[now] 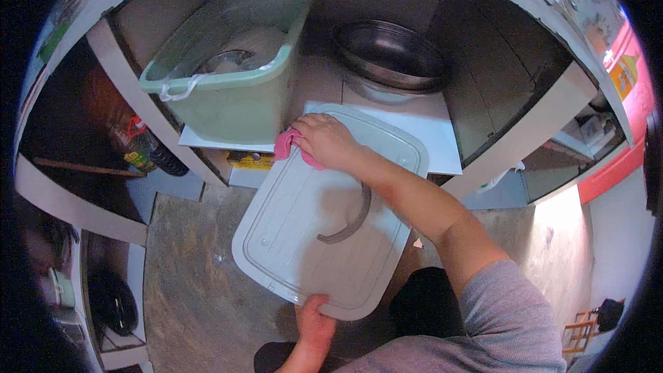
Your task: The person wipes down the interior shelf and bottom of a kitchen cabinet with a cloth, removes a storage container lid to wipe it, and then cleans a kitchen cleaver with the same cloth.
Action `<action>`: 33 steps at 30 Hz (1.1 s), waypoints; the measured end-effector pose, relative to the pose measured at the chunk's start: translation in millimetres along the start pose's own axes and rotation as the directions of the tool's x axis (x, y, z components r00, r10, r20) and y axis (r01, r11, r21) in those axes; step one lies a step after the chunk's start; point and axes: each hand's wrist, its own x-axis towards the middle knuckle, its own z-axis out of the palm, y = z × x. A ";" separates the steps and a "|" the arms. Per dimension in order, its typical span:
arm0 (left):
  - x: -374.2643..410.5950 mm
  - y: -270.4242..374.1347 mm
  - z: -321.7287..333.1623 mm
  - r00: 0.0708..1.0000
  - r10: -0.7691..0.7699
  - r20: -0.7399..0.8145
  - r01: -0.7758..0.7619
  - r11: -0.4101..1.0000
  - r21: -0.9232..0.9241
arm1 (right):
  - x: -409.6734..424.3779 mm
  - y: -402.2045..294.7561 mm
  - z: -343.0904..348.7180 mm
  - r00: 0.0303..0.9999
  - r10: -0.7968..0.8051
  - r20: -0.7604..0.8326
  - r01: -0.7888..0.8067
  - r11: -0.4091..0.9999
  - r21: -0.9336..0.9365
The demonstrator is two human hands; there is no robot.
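A pale plastic storage-bin lid (290,212) with rounded corners and a dark curved handle or mark is tilted before me. My left hand (316,326) grips its near edge, the thumb on top. Near the far left corner, my right hand (326,140) presses a pink cloth (284,146) against the lid, fingers bent over it. Beyond the lid, a green plastic bin (228,114) stands uncovered in the cabinet, with a metal item and other contents partly visible inside and a whitish strip hanging over its rim.
A round metal basin (393,57) sits right of the bin on the cabinet's white shelf board (440,134). Cabinet uprights (538,124) flank this compartment. Bottles (166,155) lie in the left compartment. A small wooden stool (579,332) stands far right on the floor.
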 end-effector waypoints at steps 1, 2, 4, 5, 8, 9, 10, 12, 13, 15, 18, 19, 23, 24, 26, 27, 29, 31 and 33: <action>2.0 -1.6 -5.6 1.000 0.018 -0.010 -0.018 1.000 -0.010 | 0.1 5.3 -1.9 0.997 0.023 0.077 -0.021 0.999 -0.025; 3.6 -0.8 -11.2 0.999 0.023 -0.025 -0.023 1.000 0.008 | 0.0 11.8 -5.1 0.987 0.048 0.154 -0.040 0.998 -0.052; 4.4 0.0 -13.4 0.998 0.022 -0.051 -0.020 0.999 0.032 | -7.1 40.9 -19.8 0.910 0.285 0.302 -0.247 0.956 -0.157; 3.7 -0.1 -10.3 0.999 0.041 -0.027 -0.040 0.999 0.027 | -13.7 53.6 -28.4 0.844 0.397 0.361 -0.337 0.916 -0.219; 1.3 2.5 1.8 0.997 0.071 -0.008 -0.071 0.997 0.016 | -36.7 59.6 -66.2 0.813 0.449 0.371 -0.414 0.893 -0.175; 1.8 2.1 4.1 0.999 0.053 -0.012 -0.053 0.998 0.017 | -52.1 65.4 -75.7 0.839 0.439 0.320 -0.410 0.898 -0.157; 1.9 2.7 3.5 0.999 0.041 -0.023 -0.040 0.999 0.018 | -67.5 67.2 -81.6 0.865 0.423 0.269 -0.402 0.906 -0.134; 11.0 -0.6 -13.8 1.000 0.012 0.011 -0.012 1.000 0.022 | -101.0 68.0 -96.7 0.924 0.350 0.154 -0.336 0.935 -0.113; 13.1 0.9 -13.8 1.000 0.005 0.024 -0.006 1.000 0.023 | -116.8 65.4 -101.8 0.955 0.283 0.090 -0.273 0.956 -0.110; 5.0 5.3 5.5 1.000 0.020 0.016 -0.020 1.000 -0.014 | -143.4 55.6 -117.3 0.967 0.250 0.050 -0.244 0.965 -0.095; 5.8 10.6 6.2 0.999 0.019 0.028 -0.019 1.000 0.014 | -152.8 45.2 -137.5 0.905 0.408 0.120 -0.414 0.910 0.031; 7.8 11.0 2.8 0.999 0.009 0.038 -0.011 0.999 0.037 | -149.6 50.1 -141.1 0.853 0.499 0.153 -0.516 0.851 0.099; 9.5 12.1 -4.1 0.999 -0.013 0.039 0.011 0.999 0.050 | -87.7 50.1 -134.7 0.881 0.428 -0.202 -0.389 0.898 0.208; 9.5 10.1 -6.0 0.999 -0.031 0.005 0.031 0.999 0.044 | -70.0 51.8 -123.3 0.867 0.434 -0.244 -0.401 0.899 0.174; 5.5 8.0 -4.8 0.999 -0.038 -0.008 0.038 0.998 0.046 | -54.7 49.9 -84.4 0.894 0.339 -0.293 -0.360 0.933 -0.020; 5.0 8.5 2.4 1.000 -0.027 0.017 0.026 0.998 0.053 | -55.2 53.1 -56.5 0.929 0.235 -0.285 -0.293 0.939 -0.181; 5.7 13.0 8.6 0.999 -0.018 0.043 0.015 0.998 0.056 | -47.6 41.7 -32.8 0.967 0.136 -0.217 -0.204 0.921 -0.331; 3.4 14.1 7.7 0.999 -0.032 0.037 0.030 0.998 0.052 | -47.3 14.6 -21.8 0.982 0.150 -0.118 -0.181 0.931 -0.316; 3.6 13.0 14.0 0.998 -0.069 0.015 0.068 0.997 0.036 | -53.1 -10.4 -16.7 0.995 0.097 -0.021 -0.098 0.924 -0.369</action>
